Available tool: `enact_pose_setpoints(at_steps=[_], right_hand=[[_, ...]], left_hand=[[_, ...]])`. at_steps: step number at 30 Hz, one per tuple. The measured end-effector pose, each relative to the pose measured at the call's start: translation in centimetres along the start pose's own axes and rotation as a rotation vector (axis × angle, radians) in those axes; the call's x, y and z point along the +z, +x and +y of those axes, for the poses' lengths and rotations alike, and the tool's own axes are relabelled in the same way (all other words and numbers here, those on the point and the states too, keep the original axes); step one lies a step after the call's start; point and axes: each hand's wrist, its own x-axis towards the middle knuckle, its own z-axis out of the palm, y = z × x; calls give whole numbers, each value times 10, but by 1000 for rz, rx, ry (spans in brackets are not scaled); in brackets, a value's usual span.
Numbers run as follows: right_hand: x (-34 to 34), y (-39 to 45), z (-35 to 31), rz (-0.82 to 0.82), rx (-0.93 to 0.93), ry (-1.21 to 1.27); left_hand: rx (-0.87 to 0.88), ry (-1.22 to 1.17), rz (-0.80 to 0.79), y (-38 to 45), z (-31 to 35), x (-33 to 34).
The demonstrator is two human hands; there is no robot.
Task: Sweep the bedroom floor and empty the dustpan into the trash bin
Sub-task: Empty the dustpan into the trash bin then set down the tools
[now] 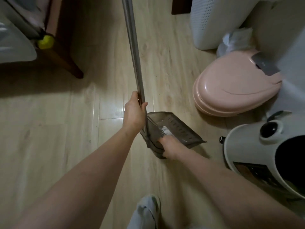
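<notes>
The left hand (134,111) is wrapped tight around the long silver metal handle (132,47). The right hand (171,146) reaches into the grey plastic dustpan (181,128) on the wooden floor (49,129), fingers touching white fluff (165,129); their grip is hidden.

Two hands (133,113) (171,147), one dustpan (181,129), one pink bin (234,86), one white bin (257,156).

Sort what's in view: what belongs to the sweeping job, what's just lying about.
Job: dustpan, its handle, white debris in it, pink-lidded bin, left hand, right hand.

Lying about: yellow ball, white basket, plastic bag, white appliance.
</notes>
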Motion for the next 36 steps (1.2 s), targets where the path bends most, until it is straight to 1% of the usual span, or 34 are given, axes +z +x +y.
enact_pose_setpoints(at_steps=[6, 10, 13, 20, 22, 25, 27, 31, 34, 36], right_hand=[[31, 72, 27, 176, -10, -76], [53, 105, 29, 297, -20, -84], [72, 127, 27, 350, -27, -75], [93, 150, 20, 385, -49, -13], [101, 155, 19, 354, -57, -2], [106, 155, 18, 288, -75, -19], [108, 148, 19, 255, -73, -26], [107, 121, 23, 172, -15, 41], [103, 84, 31, 112, 77, 141], [101, 55, 42, 106, 129, 229]], left_hand=[[136, -52, 67, 35, -48, 42], [150, -81, 145, 47, -80, 58], [124, -90, 197, 53, -102, 64], [88, -129, 262, 61, -134, 69], [91, -112, 281, 61, -143, 71], [89, -78, 251, 62, -143, 71], [29, -63, 241, 60, -139, 72], [-141, -12, 230, 47, -122, 75], [-322, 12, 205, 41, -107, 71], [-449, 35, 149, 35, -96, 68]])
